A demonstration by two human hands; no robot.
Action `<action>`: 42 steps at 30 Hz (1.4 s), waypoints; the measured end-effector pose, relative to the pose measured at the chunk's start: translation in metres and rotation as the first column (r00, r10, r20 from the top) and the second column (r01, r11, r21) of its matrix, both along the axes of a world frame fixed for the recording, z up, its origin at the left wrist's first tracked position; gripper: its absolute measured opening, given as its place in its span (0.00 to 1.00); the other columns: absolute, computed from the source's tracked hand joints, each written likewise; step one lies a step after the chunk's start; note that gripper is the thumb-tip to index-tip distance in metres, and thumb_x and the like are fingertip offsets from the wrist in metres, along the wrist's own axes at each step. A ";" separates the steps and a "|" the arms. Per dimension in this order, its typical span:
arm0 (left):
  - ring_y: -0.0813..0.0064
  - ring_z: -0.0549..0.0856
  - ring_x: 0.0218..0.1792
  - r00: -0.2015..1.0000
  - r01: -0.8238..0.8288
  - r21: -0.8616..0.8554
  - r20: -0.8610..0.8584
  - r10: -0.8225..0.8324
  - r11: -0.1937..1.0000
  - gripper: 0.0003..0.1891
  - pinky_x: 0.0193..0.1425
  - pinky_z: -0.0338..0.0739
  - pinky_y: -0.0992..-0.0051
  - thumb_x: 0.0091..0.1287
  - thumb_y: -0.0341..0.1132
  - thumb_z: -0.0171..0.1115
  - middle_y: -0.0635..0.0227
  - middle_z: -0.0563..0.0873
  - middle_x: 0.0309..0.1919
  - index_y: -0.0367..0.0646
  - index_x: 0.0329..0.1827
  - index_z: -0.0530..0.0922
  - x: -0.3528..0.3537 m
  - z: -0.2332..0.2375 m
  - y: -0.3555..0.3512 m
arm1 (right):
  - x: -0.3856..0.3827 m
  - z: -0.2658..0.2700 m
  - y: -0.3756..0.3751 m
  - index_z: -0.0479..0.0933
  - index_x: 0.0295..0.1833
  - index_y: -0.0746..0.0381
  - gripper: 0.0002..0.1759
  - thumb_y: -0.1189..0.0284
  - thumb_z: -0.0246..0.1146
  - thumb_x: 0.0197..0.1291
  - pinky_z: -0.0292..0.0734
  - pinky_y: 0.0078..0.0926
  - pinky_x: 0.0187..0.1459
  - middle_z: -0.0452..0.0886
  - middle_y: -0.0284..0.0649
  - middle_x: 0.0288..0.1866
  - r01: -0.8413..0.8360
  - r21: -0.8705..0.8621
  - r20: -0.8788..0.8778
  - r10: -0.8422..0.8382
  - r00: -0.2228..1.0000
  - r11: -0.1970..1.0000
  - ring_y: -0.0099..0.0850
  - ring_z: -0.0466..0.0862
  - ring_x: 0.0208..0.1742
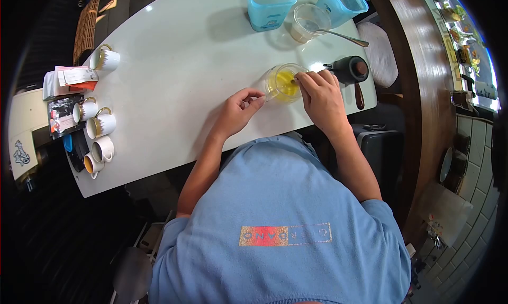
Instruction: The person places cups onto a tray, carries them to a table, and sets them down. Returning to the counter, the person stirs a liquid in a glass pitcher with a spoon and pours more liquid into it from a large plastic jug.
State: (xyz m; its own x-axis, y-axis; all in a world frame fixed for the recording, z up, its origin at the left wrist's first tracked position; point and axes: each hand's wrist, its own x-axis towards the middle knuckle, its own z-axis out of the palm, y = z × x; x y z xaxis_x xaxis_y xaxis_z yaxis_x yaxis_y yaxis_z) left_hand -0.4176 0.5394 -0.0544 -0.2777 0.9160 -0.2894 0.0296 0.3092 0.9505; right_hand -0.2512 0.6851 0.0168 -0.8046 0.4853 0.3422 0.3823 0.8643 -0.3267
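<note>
A clear glass mug (273,79) with yellow liquid (284,84) in it stands on the white table in front of me. My left hand (238,112) is at the mug's left side, with thumb and forefinger pinched on its glass handle. Over the mug's right rim, my right hand (320,96) has its fingers closed on a thin utensil that looks like a spoon. Its lower end dips into the yellow liquid, and my fingers hide most of the rest. To the right of that hand sits a dark pot (350,69) with a brown wooden handle.
Two light-blue plastic containers (269,10) and a clear plastic cup (306,23) with a long spoon (344,38) leaning in it stand at the back. Several white mugs (101,125) and some packets (74,79) line the left end of the white table (169,55).
</note>
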 end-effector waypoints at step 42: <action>0.89 0.75 0.29 0.997 -0.080 0.044 0.028 0.079 0.996 0.11 0.32 0.70 0.86 0.66 0.36 0.62 0.75 0.82 0.32 0.38 0.45 0.80 0.006 0.012 0.002 | 0.004 -0.026 0.042 0.68 0.57 0.73 0.22 0.68 0.60 0.65 0.69 0.14 0.28 0.75 0.33 0.27 0.079 -0.884 -0.297 -0.684 0.666 0.461 0.17 0.73 0.26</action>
